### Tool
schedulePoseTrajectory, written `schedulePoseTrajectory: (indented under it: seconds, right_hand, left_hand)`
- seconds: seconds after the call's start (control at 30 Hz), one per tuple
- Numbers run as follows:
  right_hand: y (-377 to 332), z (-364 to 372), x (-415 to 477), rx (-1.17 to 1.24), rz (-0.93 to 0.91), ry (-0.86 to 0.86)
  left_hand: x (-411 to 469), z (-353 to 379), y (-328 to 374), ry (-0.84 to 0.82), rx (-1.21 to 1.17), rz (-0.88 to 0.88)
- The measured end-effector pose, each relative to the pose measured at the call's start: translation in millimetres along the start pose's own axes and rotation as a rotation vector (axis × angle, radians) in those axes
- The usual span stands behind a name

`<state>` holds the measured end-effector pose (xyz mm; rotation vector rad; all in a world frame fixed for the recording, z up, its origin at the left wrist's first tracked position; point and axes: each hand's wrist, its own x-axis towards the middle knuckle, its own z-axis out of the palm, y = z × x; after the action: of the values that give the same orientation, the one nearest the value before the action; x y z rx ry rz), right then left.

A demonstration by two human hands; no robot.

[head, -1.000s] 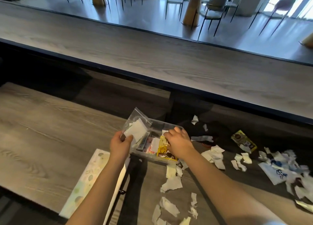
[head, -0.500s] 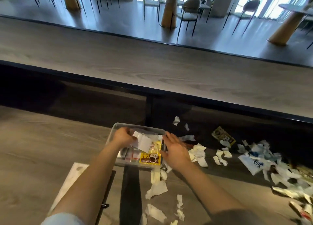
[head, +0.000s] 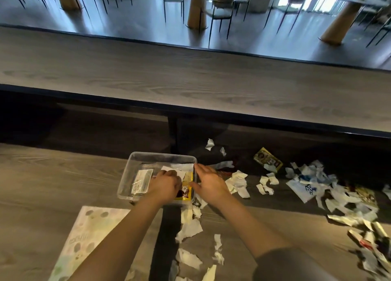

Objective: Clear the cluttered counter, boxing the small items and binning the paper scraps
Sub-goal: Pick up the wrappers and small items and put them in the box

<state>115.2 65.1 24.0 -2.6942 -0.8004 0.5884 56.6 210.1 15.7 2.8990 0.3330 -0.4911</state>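
A clear plastic box (head: pixel 163 154) stands on the lower counter in front of me. In it lie a clear bag with a white label (head: pixel 141 182), a yellow packet (head: pixel 187 188) and white pieces (head: pixel 172 168). My left hand (head: pixel 166 185) reaches down into the box's middle with curled fingers on the contents; whether it grips anything is hidden. My right hand (head: pixel 208 182) rests at the box's right rim, fingers spread, holding nothing. Torn paper scraps (head: pixel 237 182) lie right of the box and in front of it (head: pixel 189 227).
A second yellow packet (head: pixel 267 159) lies farther right. A dense heap of white and blue scraps (head: pixel 306 185) runs to the right edge. A pale patterned flat pack (head: pixel 84 238) lies at lower left. A raised wooden bar ledge (head: pixel 190 86) runs behind.
My left hand brought the clear bag down from above the box and now sits low inside it. My right hand slid from the box's contents to its right rim.
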Motion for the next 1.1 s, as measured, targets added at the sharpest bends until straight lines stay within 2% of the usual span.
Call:
schedulePoseTrajectory:
  seconds: [0.17, 0.3, 0.43, 0.53, 0.63, 0.73, 0.9, 1.1]
  right_hand:
    - [11, -6, -11, 0.085, 0.006, 0.014]
    - [35, -19, -30, 0.139, 0.035, 0.127]
    - [72, -36, -57, 0.063, 0.104, 0.052]
    - [103, -43, -81, 0.077, 0.166, -0.015]
    - [136, -49, -108, 0.099, 0.213, -0.117]
    - [170, -57, -140, 0.146, 0.300, -0.201]
    - [235, -72, -190, 0.175, 0.451, -0.138]
    - [319, -92, -236, 0.080, 0.585, -0.010]
  left_hand:
    - [-4, -7, 1, -0.033, -0.010, 0.003]
    - [-18, -17, 15, 0.162, -0.161, -0.078]
    - [-30, -31, 49, 0.276, -0.120, 0.046]
    - [-35, -35, 85, 0.300, -0.101, 0.128]
    - [-41, -32, 126, 0.221, -0.049, 0.168]
    - [-47, -22, 168, 0.044, -0.001, 0.216]
    - [-44, 1, 241, -0.206, 0.050, 0.272]
    - [-28, 18, 322, -0.306, 0.059, 0.296]
